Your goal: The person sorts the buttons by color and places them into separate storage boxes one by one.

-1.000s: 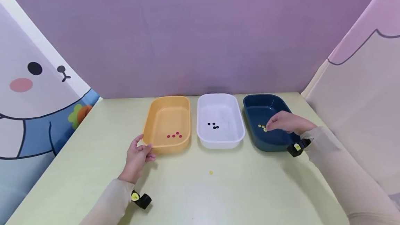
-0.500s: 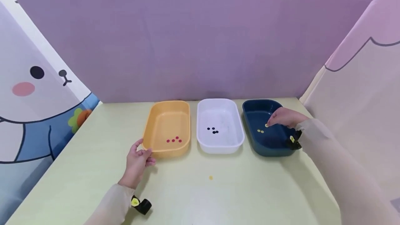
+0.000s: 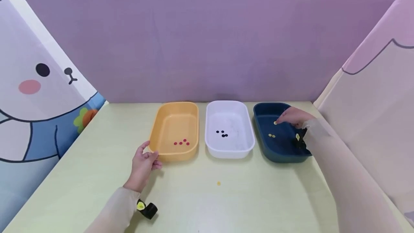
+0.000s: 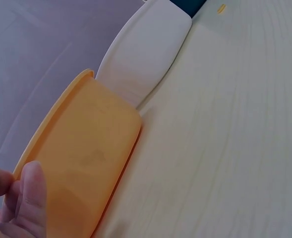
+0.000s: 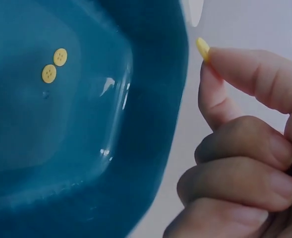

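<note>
My right hand (image 3: 293, 115) pinches a yellow button (image 5: 203, 48) between thumb and forefinger, its other fingers curled. It hovers over the dark blue tray (image 3: 280, 156); in the right wrist view the button appears beyond the rim. Two more yellow buttons (image 5: 54, 65) lie side by side on that tray's floor, their holes visible. At the near left corner of the orange tray (image 3: 181, 156), my left hand (image 3: 143, 164) grips the rim, the thumb against the outer wall in the left wrist view. Several red buttons (image 3: 180, 143) lie inside the orange tray.
Between the other two stands a white tray (image 3: 230, 153) holding several black buttons (image 3: 223, 135). One yellow button (image 3: 219, 183) lies on the pale table (image 3: 245, 204) in front of the trays. A purple backdrop (image 3: 226, 39) rises behind, with printed cloth at both sides.
My right hand has lifted the yellow button away from the two others and moved it toward the far side of the blue tray. My left hand stays at the orange tray's corner.
</note>
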Demonstrator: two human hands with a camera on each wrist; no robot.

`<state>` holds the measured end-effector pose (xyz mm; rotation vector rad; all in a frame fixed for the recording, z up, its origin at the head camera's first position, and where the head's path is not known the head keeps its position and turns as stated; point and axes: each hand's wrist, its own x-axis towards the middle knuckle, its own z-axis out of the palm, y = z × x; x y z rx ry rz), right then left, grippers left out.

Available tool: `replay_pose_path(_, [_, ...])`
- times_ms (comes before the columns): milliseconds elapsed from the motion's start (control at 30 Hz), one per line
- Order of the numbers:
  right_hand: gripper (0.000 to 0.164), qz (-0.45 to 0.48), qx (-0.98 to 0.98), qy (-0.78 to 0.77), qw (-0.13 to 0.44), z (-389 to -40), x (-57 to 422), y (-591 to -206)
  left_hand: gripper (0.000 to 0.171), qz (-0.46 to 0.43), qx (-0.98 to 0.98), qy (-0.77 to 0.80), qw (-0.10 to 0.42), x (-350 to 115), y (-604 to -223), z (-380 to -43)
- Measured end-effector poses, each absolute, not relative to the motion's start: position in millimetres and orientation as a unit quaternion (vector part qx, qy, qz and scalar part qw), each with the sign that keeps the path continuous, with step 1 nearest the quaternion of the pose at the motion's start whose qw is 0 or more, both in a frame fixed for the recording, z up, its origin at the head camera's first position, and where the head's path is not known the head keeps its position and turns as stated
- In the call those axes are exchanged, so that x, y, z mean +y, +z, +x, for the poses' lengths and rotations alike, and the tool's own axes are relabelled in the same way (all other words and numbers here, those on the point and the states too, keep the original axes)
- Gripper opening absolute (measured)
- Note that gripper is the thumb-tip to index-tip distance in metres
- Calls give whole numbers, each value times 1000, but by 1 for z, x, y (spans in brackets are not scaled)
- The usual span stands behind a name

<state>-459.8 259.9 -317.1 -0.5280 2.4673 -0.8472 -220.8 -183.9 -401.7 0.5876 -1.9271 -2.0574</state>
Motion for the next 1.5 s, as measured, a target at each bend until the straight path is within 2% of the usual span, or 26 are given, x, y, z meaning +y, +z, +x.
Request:
replay_pose_path(133, [21, -184, 901, -324, 223, -466, 259, -324, 60, 203, -666, -707, 128, -184, -401, -222])
replay_pose_path(233, [23, -168, 906, -346, 177, -470, 259, -330, 60, 206, -664, -707, 126, -182, -402, -224])
replay_pose_path(333, [35, -154, 911, -362, 125, -476, 259, -337, 59, 209, -663, -708, 128, -181, -402, -225])
replay_pose_path(433, [36, -151, 922, -341, 107, -482, 260, -345, 59, 211, -664, -706, 129, -180, -402, -226])
replay_pose_path(767, [33, -132, 930, -321, 119, -492, 261, -371, 58, 208, -667, -703, 133, -177, -404, -227])
replay_pose_path(1000, [48, -122, 926, -317, 164, -495, 263, -387, 58, 204, -666, -705, 133, -178, -405, -226])
replay_pose_path(1033, [47, -116, 926, -319, 167, -496, 263, -389, 58, 205, -666, -705, 134, -178, -405, -226])
replay_pose_path(1200, [38, -118, 930, -311, 156, -499, 265, -398, 58, 205, -665, -705, 136, -178, -406, -225])
replay_pose_path(1367, [50, -110, 936, -296, 159, -492, 272, -399, 58, 201, -667, -706, 131, -176, -406, -228])
replay_pose_path(1500, [50, -105, 938, -288, 160, -485, 275, -398, 58, 198, -670, -704, 126, -175, -406, -230])
